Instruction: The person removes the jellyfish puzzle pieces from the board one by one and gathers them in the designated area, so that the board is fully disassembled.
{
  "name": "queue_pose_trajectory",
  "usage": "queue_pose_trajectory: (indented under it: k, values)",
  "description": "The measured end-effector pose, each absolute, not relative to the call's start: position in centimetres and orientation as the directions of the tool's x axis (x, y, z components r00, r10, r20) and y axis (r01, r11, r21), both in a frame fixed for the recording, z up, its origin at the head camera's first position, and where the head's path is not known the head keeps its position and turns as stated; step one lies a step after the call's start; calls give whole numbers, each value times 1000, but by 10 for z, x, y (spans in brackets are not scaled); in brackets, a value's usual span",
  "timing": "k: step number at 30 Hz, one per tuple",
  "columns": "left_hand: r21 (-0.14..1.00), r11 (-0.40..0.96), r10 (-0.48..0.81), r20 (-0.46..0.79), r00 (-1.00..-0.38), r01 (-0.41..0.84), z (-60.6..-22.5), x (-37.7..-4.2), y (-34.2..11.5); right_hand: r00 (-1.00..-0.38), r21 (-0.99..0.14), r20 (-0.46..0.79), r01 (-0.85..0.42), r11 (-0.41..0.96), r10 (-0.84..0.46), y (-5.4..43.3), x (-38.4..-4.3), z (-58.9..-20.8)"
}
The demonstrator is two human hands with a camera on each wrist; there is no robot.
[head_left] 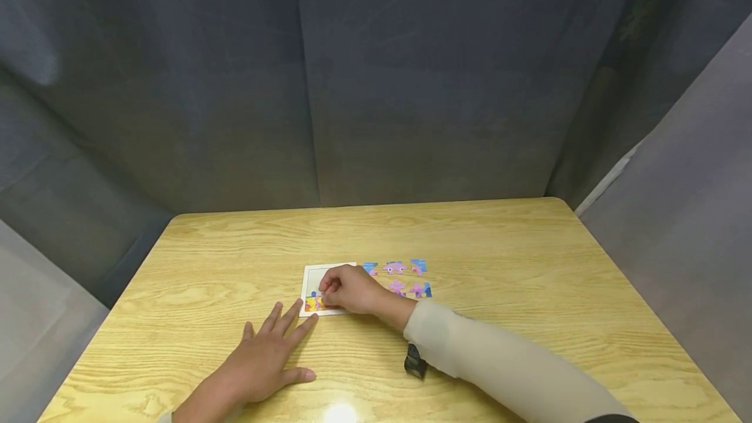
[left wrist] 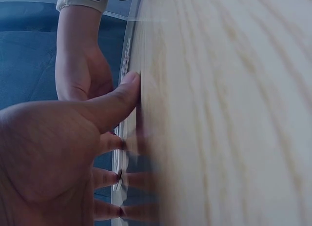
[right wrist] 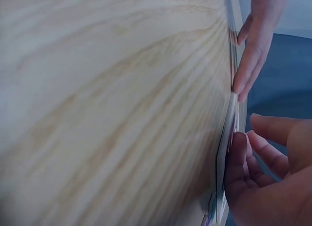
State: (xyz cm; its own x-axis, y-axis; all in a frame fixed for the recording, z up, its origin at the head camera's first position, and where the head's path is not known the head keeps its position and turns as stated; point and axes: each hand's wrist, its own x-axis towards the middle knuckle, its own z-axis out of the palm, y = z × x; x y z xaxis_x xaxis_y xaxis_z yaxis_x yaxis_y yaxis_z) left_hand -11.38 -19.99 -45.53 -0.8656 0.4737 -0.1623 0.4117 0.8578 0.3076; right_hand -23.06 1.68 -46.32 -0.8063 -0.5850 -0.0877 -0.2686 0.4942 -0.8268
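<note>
My right hand (head_left: 352,289) reaches over a white-bordered puzzle board (head_left: 305,279), its fingers bent down at the lower part of the tray. Yellow and pink puzzle pieces (head_left: 311,304) show in the board's lower left corner, beside the fingertips. The right wrist view has the same hand (right wrist: 268,172) curled close over the board's edge; I cannot tell whether a piece is between its fingers. My left hand (head_left: 262,359) lies spread on the table, fingertips right at the board's lower left corner. In the left wrist view its thumb (left wrist: 119,96) extends straight along the tabletop.
Loose blue and pink puzzle pieces (head_left: 395,267) lie in two rows right of the board, partly behind the right hand. Under the right forearm shows a black wrist device (head_left: 415,363). The wooden table (head_left: 499,253) is bounded by dark curtains (head_left: 435,83) behind and paler panels at the sides.
</note>
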Motion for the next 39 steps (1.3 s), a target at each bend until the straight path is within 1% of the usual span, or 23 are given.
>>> queue_pose_trajectory:
  k: [4,8,14,19,29,39]
  values:
    - [305,861,469,-164,-868,408,-455,-114,-200,-808,-758,-94,-320,568,-581,13,-230,-464]
    - [309,862,465,-169,-869,401,-455,-114,-200,-794,-675,-97,-390,627,-600,9,-229,-464]
    - [304,865,461,-169,-871,399,-454,-114,-199,-787,-598,-104,-439,671,-608,6,-227,-462]
    - [302,867,458,-169,-873,397,-454,-114,-199,-786,-585,-110,-444,679,-608,4,-227,-462]
    - [303,861,469,-165,-868,408,-454,-113,-199,-796,-602,-150,-397,693,-587,0,-227,-459]
    - [299,861,471,-168,-866,411,-456,-113,-200,-802,-569,-178,-389,725,-570,-2,-227,-457]
